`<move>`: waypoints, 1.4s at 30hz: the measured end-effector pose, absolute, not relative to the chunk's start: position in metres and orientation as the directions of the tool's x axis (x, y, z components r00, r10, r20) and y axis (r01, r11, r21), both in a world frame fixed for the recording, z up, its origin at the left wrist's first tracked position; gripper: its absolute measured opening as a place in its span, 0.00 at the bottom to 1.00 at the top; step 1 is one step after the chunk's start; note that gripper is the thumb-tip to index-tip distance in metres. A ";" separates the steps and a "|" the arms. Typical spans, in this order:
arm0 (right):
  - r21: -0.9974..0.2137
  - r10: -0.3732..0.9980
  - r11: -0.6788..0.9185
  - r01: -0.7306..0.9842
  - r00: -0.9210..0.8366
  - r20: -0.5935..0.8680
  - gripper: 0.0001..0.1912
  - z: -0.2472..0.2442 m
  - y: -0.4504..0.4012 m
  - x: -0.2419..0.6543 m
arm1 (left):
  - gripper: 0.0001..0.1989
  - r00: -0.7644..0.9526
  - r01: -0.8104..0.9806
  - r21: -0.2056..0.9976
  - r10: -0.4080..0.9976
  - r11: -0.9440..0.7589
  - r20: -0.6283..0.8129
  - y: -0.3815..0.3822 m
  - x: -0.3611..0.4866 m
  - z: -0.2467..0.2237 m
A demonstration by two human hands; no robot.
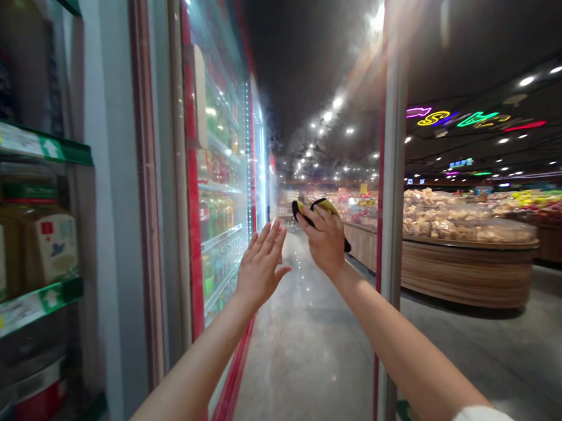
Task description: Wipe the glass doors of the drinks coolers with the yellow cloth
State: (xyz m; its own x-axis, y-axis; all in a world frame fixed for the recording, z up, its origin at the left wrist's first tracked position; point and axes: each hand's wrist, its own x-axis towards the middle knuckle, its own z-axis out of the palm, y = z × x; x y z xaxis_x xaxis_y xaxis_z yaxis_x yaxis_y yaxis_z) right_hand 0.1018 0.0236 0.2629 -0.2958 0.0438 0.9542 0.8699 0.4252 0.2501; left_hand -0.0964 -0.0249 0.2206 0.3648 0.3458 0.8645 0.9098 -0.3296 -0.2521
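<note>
My left hand (pixel 260 265) is stretched out in front of me, fingers spread and palm forward; it appears to lie flat against the glass of an open cooler door. Bunched in my right hand (pixel 325 240) is a yellow-and-black cloth (pixel 326 206), pressed toward the same pane, slightly higher and to the right. Parts of the cloth are hidden behind my fingers. The pane is clear, and the aisle shows through it. The door's metal upright (pixel 391 240), with a red edge, stands to the right of my right hand.
Close on the left, shelves with green price rails (pixel 30 305) hold bottles (pixel 56 238). A lit, red-framed cooler with drinks (pixel 218 214) runs along the left. Beyond the upright stands a rounded wooden display counter (pixel 464 274) heaped with produce. Grey floor (pixel 302 373) stretches ahead.
</note>
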 end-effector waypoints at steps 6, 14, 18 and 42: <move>0.136 -0.040 0.474 0.870 -0.133 0.990 0.23 0.258 0.034 0.114 | 0.49 0.330 0.930 -0.230 0.372 -0.288 0.868 -0.034 -0.125 0.215; 0.231 0.004 0.489 0.841 -0.267 0.964 0.23 0.271 0.016 0.031 | 0.48 0.297 0.940 -0.197 0.383 -0.277 0.875 -0.043 -0.139 0.213; 0.278 0.001 0.483 0.830 -0.318 0.948 0.23 0.256 0.011 0.049 | 0.47 0.257 0.951 -0.158 0.398 -0.264 0.881 -0.049 -0.158 0.208; 0.411 -0.076 0.548 0.729 -0.446 0.892 0.18 0.274 -0.004 -0.043 | 0.51 0.145 0.942 -0.027 0.333 -0.334 0.932 -0.050 -0.193 0.190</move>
